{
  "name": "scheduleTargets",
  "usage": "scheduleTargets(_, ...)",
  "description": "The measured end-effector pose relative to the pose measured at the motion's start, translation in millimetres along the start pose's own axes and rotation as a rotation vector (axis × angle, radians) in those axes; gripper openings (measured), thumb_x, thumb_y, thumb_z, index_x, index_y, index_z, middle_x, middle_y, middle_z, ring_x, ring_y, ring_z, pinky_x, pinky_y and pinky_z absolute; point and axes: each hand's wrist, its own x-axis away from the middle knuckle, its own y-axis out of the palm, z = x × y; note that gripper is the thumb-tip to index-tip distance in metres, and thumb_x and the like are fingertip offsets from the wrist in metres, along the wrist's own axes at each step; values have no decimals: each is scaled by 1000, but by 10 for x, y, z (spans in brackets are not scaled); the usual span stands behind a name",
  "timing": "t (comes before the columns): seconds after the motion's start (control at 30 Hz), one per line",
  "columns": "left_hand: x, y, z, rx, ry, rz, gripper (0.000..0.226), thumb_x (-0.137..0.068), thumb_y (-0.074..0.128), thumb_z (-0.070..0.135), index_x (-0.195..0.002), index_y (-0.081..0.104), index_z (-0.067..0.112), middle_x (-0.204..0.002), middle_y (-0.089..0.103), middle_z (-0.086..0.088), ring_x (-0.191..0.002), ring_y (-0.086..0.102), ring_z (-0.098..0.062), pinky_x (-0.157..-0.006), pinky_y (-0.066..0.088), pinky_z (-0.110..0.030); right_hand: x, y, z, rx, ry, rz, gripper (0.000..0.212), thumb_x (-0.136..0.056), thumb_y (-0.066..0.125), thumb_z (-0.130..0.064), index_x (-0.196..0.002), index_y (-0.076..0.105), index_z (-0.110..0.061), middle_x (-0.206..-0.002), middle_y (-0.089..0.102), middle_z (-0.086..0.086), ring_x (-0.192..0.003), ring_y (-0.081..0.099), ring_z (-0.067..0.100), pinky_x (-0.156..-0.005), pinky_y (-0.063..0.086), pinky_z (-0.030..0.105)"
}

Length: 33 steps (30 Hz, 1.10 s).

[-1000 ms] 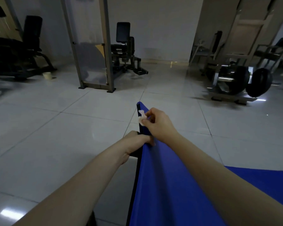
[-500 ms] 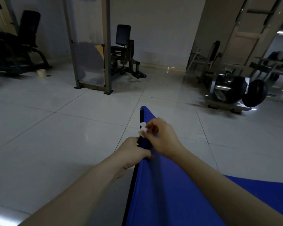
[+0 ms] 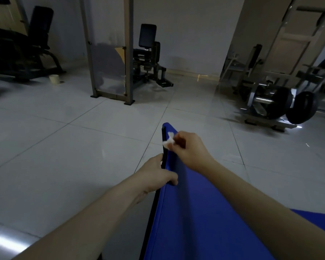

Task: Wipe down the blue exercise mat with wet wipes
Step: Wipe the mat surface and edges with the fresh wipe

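The left hand (image 3: 158, 175) grips the mat's (image 3: 188, 222) dark left edge, thumb curled onto its blue face. That edge is raised above the tiled floor (image 3: 64, 156). Farther along the mat, the right hand (image 3: 192, 150) pinches a white wipe (image 3: 168, 142) against the edge near the far corner.

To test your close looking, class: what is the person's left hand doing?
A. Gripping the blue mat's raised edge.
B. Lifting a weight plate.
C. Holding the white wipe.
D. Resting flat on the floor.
A: the left hand grips the blue mat by its edge, while the right hand pinches the white wipe.
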Motion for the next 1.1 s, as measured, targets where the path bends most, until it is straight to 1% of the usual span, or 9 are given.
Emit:
scheduleTargets(0.13, 44, -4, 20, -23, 8, -2, 48, -76, 73, 1, -116, 62, 25, -104, 71, -1, -101, 66, -18, -95, 56, -38, 598, -55, -41, -39, -58, -94, 18, -98, 64, -27, -81, 62, -23, -77, 71, 1, -75, 70, 22, -70, 58, 46)
scheduleTargets(0.27, 85, 40, 63, -30, 41, -26, 54, -74, 74, 7, -123, 61, 26, -106, 73, 0, -102, 68, -18, -98, 56, -41, 289, -101, -111, 37, -71, 63, 17, -95, 68, -26, -82, 59, -20, -65, 59, -8, -57, 53, 4, -55, 43, 18)
scheduleTargets(0.33, 92, 61, 71, -26, 70, -53, 44, -77, 72, 5, -116, 63, 22, -102, 74, -2, -97, 71, -21, -93, 59, -40, -105, -141, -58, 67, -35, 162, 18, -95, 69, -27, -83, 59, -18, -64, 56, -10, -55, 48, 3, -54, 36, 15)
scheduleTargets(0.57, 100, 65, 77, -19, 80, -68, 40, -79, 71, 2, -112, 65, 22, -101, 74, -1, -93, 72, -21, -87, 61, -37, -804, -230, 168, 33, 103, 170, 18, -92, 73, -25, -91, 66, -7, -78, 65, 5, -72, 58, 19, -66, 48, 31)
scheduleTargets(0.7, 103, 51, 41, -53, 66, -32, 38, -78, 70, 1, -111, 64, 21, -97, 73, -3, -89, 70, -17, -86, 60, -37, -276, -150, 40, -13, -6, 45, 13, -96, 66, -15, -84, 62, -15, -76, 68, -9, -74, 66, 0, -72, 55, 29)
scheduleTargets(0.8, 102, 16, 31, -102, 47, -17, 61, -76, 73, 7, -132, 55, 24, -114, 63, 6, -100, 60, -8, -87, 55, -30, 290, -138, -5, -98, -64, -60, 16, -98, 64, -17, -82, 61, -20, -82, 73, -1, -87, 73, 13, -80, 61, 41)
scheduleTargets(0.87, 114, 8, 45, -111, 53, -26, 75, -72, 75, 12, -140, 49, 30, -120, 60, 8, -105, 60, -9, -88, 54, -28, 507, -142, -19, -107, -89, -67, 21, -98, 65, -22, -78, 59, -19, -75, 69, -2, -74, 68, 11, -69, 59, 40)
scheduleTargets(0.97, 160, 18, 78, -101, 85, -40, 53, -80, 71, 5, -125, 56, 27, -108, 66, 10, -97, 64, -7, -80, 55, -23, 326, -168, -78, -39, -108, 32, 23, -95, 68, -24, -79, 58, -14, -65, 60, 1, -56, 50, 15, -56, 47, 34)
scheduleTargets(1.1, 193, 45, 97, -121, 97, -44, 35, -79, 70, 3, -109, 63, 21, -97, 73, 1, -92, 71, -20, -83, 61, -35, -489, -228, 25, 11, 25, 156, 20, -92, 73, -25, -87, 65, -7, -72, 64, 3, -65, 55, 16, -63, 47, 34)
